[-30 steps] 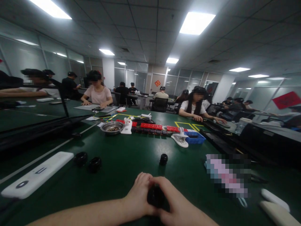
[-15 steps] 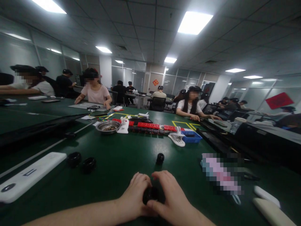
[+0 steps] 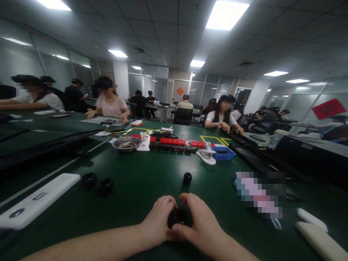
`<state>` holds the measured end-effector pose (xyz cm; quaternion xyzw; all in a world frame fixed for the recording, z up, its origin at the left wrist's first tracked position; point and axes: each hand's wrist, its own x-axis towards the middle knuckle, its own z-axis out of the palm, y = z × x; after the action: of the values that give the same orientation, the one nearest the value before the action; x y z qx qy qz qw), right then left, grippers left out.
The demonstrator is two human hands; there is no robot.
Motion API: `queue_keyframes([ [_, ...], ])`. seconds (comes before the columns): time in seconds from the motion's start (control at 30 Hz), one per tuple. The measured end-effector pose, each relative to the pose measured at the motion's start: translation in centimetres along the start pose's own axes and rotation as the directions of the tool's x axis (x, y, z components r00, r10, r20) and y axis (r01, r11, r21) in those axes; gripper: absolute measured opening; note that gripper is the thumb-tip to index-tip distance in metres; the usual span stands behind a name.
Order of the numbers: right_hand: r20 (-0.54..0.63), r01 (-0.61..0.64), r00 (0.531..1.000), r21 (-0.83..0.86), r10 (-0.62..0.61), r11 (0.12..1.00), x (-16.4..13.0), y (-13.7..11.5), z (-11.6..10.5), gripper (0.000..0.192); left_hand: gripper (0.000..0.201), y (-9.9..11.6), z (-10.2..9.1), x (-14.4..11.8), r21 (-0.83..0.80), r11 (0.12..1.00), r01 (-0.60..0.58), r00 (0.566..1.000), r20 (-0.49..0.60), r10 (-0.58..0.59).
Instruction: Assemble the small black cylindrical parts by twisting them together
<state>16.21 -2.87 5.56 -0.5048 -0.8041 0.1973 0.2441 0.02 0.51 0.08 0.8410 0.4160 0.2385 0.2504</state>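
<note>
A black round part sits on the dark green table, near a white flat case and blue tray.

4 black rings, maybe; 1 steel bowl.

Hands open up a little around the small black part

The right hand has lifted its fingers, so more of the black part shows now. The left hand has slid a bit forward on the table.

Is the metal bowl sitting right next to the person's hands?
No. The metal bowl sits far across the green table, while both hands hold a small black part near the table's front edge.
</note>
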Motion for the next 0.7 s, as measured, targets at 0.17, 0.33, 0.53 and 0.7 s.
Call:
queue_keyframes([
  [0.17,0.076,0.108,0.991,0.068,-0.113,0.992,-0.10,0.35,-0.02,0.044,0.048,0.04,0.05,0.14,-0.014,1.000,0.020,1.000,-0.005,-0.020],
  [0.33,0.058,0.127,0.989,0.104,-0.133,0.987,-0.08,0.24,-0.20,0.052,0.048,-0.08,-0.02,0.06,-0.025,1.000,0.017,1.000,-0.004,-0.017],
  [0.53,0.041,0.068,0.997,0.050,-0.070,0.996,0.11,0.18,0.28,0.042,0.049,0.13,-0.11,0.02,-0.007,1.000,0.008,1.000,-0.003,-0.008],
  [0.7,0.068,0.139,0.986,0.140,-0.150,0.980,-0.06,0.08,0.08,0.054,0.052,-0.10,-0.06,0.05,-0.008,1.000,0.021,1.000,0.001,-0.021],
])
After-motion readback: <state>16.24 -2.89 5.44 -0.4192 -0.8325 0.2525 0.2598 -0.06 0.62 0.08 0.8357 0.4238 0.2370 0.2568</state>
